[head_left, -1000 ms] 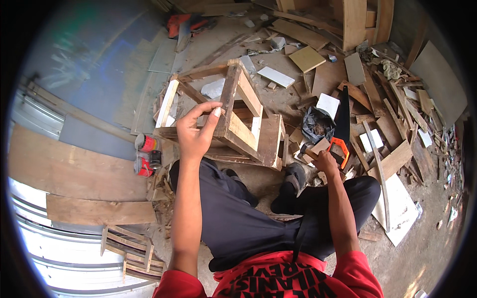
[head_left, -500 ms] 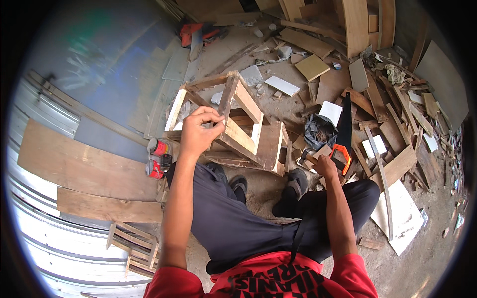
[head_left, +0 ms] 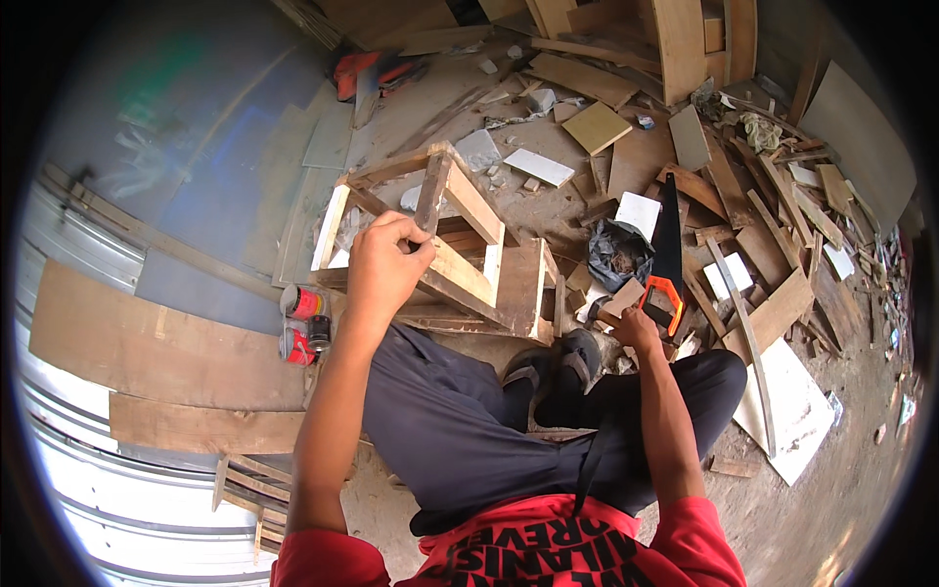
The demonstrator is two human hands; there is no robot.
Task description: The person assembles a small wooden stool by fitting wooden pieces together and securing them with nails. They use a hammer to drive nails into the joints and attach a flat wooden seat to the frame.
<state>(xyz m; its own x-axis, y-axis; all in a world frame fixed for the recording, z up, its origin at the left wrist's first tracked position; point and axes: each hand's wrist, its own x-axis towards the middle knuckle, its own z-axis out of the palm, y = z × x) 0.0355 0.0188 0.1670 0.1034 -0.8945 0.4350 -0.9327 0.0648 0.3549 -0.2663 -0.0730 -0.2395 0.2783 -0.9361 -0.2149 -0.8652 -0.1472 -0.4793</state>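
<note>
Wooden frame (head_left: 460,264) sits on the floor (head_left: 411,108) in front of the knees, mostly built w/ rails joined; one dark slat (head_left: 431,196) not fixed yet, I'd say. Slat stands near upright, long axis up-down. Left hand (head_left: 383,264) pinches its lower end. Right hand (head_left: 636,328) closed round the saw (head_left: 667,256), blade pointing away.

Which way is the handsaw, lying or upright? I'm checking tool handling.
Lying flat: the handsaw rests on the scrap wood, right hand at its orange handle.

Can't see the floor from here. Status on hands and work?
Left hand gripping wooden frame by its rail. Right hand down at the handsaw, by its orange handle. Scrap boards litter the ground around.
</note>
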